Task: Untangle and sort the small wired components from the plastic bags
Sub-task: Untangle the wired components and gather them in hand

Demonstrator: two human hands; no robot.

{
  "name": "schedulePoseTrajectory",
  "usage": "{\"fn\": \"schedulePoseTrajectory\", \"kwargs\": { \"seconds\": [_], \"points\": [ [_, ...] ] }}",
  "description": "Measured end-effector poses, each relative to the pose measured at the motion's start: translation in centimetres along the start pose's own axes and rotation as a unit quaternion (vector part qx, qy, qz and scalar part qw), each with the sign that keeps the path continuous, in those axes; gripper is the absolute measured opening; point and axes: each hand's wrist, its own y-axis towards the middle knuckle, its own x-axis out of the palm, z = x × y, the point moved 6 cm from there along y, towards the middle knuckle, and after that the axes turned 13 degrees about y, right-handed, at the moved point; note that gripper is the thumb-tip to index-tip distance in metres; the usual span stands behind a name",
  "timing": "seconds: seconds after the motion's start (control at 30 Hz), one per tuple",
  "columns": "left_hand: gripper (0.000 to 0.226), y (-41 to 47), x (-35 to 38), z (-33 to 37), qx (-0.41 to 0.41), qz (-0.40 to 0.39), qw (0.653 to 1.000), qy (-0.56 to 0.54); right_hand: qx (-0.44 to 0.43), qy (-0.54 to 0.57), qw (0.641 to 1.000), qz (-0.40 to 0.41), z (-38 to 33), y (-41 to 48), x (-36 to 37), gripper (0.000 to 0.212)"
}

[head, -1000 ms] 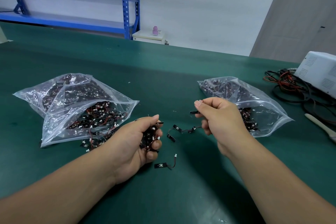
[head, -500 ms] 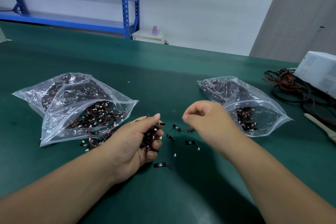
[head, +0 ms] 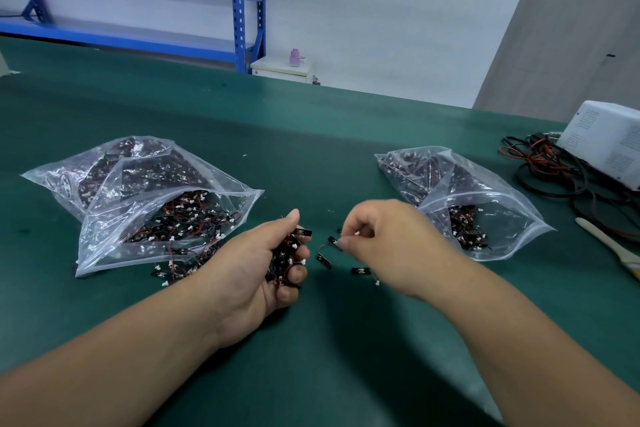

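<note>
Two hands work between the left bag point(head: 138, 191) and right bag point(head: 478, 198) on the worktop point(head: 311, 135). My left hand point(head: 249, 274) has its fingers point(head: 298, 274) curled round a tangled clump of components point(head: 285, 258); my right hand point(head: 391, 246) pinches one loose component point(head: 332, 241).

A dark green counter point(head: 311, 128) fills the lower part of the view. At its far right corner sits a white box-shaped device point(head: 606, 142) with perforated vent patches on its sides. A loose tangle of black and red cables point(head: 547, 166) lies just beside the device and spreads toward the near edge. Near the cables lies a cream-coloured brush handle point(head: 602, 239), angled toward the right edge, where it is cut off. Beyond the counter stands a blue metal shelving rack point(head: 239, 7) against a white wall point(head: 381, 10). Beside the rack is a small white cabinet point(head: 280, 69) with a pink bottle point(head: 294, 57) upright on top.
</note>
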Motion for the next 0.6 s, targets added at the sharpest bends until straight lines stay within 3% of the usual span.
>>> {"fn": "schedulePoseTrajectory", "kwargs": {
  "seconds": [0.23,0.4,0.6],
  "points": [
    [0.041,-0.2,0.2,0.1,0.013,0.005,1.0,0.021,0.025,0.108,0.992,0.055,2.0,0.8,-1.4,0.007],
    [0.036,-0.3,0.3,0.0,0.026,0.002,0.998,0.054,0.015,0.124,0.986,0.113,2.0,0.7,-2.8,0.017],
    [0.025,-0.4,0.5,0.1,0.052,-0.007,0.995,0.08,-0.049,0.125,0.991,0.02,-0.6,0.0,-0.1,0.011]
  ]
}}
